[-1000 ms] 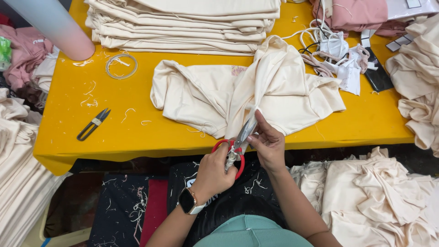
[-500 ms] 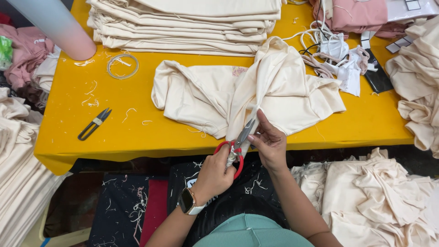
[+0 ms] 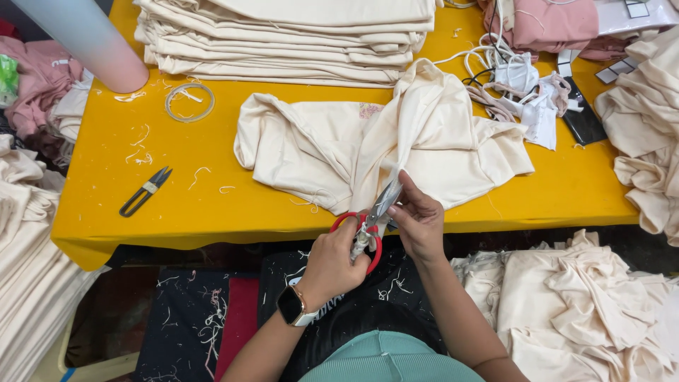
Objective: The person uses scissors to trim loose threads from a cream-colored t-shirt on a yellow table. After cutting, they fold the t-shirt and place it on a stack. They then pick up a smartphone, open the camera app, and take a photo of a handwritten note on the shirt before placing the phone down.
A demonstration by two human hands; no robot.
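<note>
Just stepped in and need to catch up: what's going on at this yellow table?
A person's left hand works red-handled scissors at the edge of a cream garment spread on the yellow table. The right hand pinches the fabric at the blades. Folded cream garments are stacked behind; small thread snips lie unused.

Black thread snips (image 3: 144, 191) lie well left of the hands, a tape ring (image 3: 189, 102) beyond them, folded cream garments (image 3: 283, 35) stacked far ahead.

A yellow table (image 3: 212, 205) stands under bright, even light.
</note>
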